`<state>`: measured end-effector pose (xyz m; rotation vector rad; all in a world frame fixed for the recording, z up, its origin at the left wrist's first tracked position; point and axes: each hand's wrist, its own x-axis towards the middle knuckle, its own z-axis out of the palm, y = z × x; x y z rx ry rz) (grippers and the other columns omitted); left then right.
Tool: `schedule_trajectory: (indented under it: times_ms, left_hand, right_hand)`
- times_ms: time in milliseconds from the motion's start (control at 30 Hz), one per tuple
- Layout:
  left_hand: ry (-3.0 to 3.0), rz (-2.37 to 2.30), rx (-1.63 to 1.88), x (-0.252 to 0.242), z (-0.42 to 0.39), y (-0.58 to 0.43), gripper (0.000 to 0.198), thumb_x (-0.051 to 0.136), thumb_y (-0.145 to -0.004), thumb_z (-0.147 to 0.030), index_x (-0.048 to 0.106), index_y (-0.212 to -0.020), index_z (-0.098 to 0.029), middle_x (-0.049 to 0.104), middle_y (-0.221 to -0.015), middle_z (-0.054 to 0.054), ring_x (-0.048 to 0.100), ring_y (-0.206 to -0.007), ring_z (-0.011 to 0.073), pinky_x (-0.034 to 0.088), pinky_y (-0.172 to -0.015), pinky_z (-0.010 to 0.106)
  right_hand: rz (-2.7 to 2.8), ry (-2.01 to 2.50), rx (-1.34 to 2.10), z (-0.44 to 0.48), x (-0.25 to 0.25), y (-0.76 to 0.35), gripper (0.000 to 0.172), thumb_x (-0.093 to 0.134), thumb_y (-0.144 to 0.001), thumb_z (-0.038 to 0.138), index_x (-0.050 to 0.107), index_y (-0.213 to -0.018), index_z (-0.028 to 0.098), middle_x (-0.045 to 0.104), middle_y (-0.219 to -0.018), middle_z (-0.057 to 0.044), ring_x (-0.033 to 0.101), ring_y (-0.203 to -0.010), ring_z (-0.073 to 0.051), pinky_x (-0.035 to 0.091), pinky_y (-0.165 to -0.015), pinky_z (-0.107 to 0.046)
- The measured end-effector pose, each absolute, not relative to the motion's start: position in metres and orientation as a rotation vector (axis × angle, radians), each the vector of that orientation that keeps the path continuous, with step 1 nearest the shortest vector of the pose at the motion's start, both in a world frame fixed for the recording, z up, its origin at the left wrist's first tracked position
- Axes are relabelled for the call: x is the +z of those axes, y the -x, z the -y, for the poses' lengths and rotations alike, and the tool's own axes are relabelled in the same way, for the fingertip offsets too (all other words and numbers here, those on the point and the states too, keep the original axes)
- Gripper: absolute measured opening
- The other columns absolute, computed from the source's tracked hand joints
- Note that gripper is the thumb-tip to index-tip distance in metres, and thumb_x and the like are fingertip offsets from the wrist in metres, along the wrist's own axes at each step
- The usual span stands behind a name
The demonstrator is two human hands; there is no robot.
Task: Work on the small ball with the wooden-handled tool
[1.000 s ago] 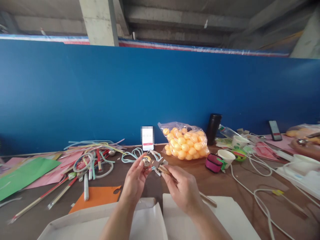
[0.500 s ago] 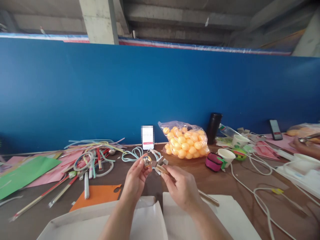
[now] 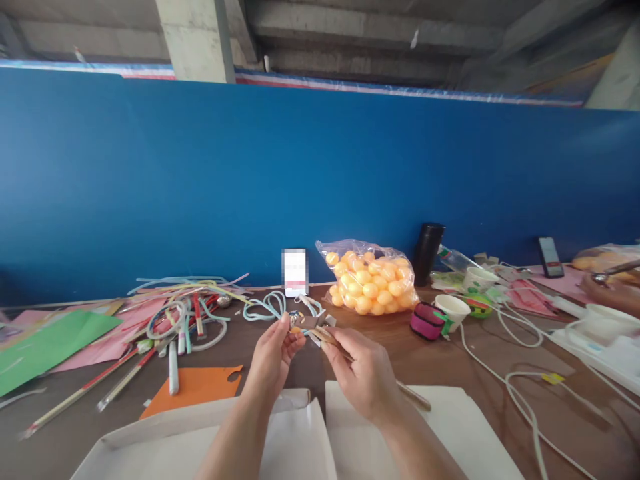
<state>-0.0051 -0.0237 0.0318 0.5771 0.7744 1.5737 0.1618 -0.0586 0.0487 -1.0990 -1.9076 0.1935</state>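
Both pinch closely: left hand (image 3: 273,350) a ball (image 3: 295,317), right (image 3: 364,368) a tool (image 3: 325,335).

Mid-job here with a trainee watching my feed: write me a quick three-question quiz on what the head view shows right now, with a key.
1. Multiple choice. What do the fingers of the left hand hold?
A) a white cup
B) a shiny round piece
C) a sheet of orange paper

2. True or false. In the picture, the black bottle stands to the right of the bag of orange balls.

3. Short answer. What is the right hand closed on?

Key: 1: B. 2: True. 3: A wooden stick.
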Motion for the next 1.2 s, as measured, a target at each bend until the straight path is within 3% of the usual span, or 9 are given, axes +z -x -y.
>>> schedule_trajectory:
  times_ms: [267,467,767,1200]
  left_hand:
    - [-0.531,-0.773,1.596,0.0307,0.0221,0.0061,0.014,0.068,-0.079,-0.024,0.063,-0.08,-0.01,0.066,-0.073,0.006,0.063,-0.06,0.0099,0.058,-0.06,0.021]
    - [-0.497,-0.744,1.604,0.0323,0.021,0.0071,0.009,0.061,-0.084,-0.019,0.064,-0.082,-0.01,0.066,-0.074,0.006,0.064,-0.062,0.0103,0.057,-0.061,0.021]
    - [-0.502,-0.746,1.594,0.0349,0.0235,0.0063,0.004,0.064,-0.079,-0.012,0.066,-0.082,-0.01,0.068,-0.079,0.007,0.065,-0.064,0.0106,0.057,-0.062,0.02]
    - [-0.63,-0.828,1.585,0.0301,0.0248,0.0061,0.024,0.078,-0.069,-0.029,0.068,-0.08,-0.01,0.061,-0.069,0.003,0.059,-0.061,0.0088,0.054,-0.057,0.018]
  right_hand:
    - [1.828,1.089,0.19,0.0586,0.0496,-0.1627,0.026,0.048,-0.092,0.029,0.064,-0.111,0.022,0.07,-0.094,-0.006,0.066,-0.081,-0.018,0.049,-0.074,-0.025]
    - [1.84,1.121,0.2,0.0579,0.0487,-0.1629,0.024,0.049,-0.092,0.028,0.066,-0.108,0.022,0.07,-0.088,-0.006,0.065,-0.076,-0.018,0.048,-0.068,-0.025]
    - [1.864,1.159,0.141,0.0552,0.0453,-0.1616,0.025,0.048,-0.093,0.029,0.066,-0.108,0.022,0.071,-0.089,-0.006,0.066,-0.078,-0.019,0.049,-0.068,-0.024]
    - [1.864,0.998,0.204,0.0592,0.0454,-0.1631,0.028,0.05,-0.092,0.026,0.062,-0.116,0.021,0.07,-0.097,-0.008,0.066,-0.084,-0.019,0.05,-0.077,-0.027]
